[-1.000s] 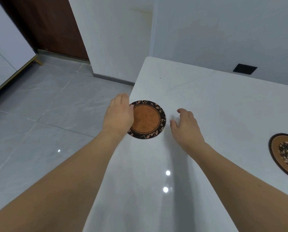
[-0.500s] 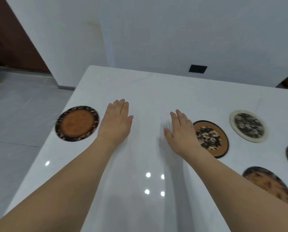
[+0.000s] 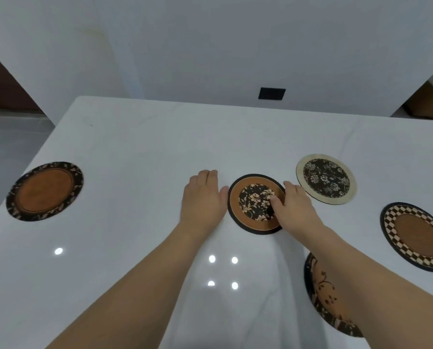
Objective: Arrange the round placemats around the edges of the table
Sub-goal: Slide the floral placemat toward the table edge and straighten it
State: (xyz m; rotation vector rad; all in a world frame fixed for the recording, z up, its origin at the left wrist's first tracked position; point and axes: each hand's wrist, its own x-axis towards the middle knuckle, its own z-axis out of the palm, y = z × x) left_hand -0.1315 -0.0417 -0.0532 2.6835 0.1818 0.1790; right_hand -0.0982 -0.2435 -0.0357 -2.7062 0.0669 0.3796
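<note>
Where the right forearm [image 3: 361,280] crosses, a placemat [image 3: 322,295] hides.

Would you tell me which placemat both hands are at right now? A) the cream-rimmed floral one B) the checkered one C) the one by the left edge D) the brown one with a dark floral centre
D: the right hand rests on the brown placemat with a dark floral centre, with the left hand at its left rim.

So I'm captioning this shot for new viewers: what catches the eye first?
Two hands flank a floral-centred brown mat mid-table, the right hand's thumb lying on it. Another brown mat sits alone by the left edge, while three more cluster at right, the cream-rimmed one farthest.
</note>
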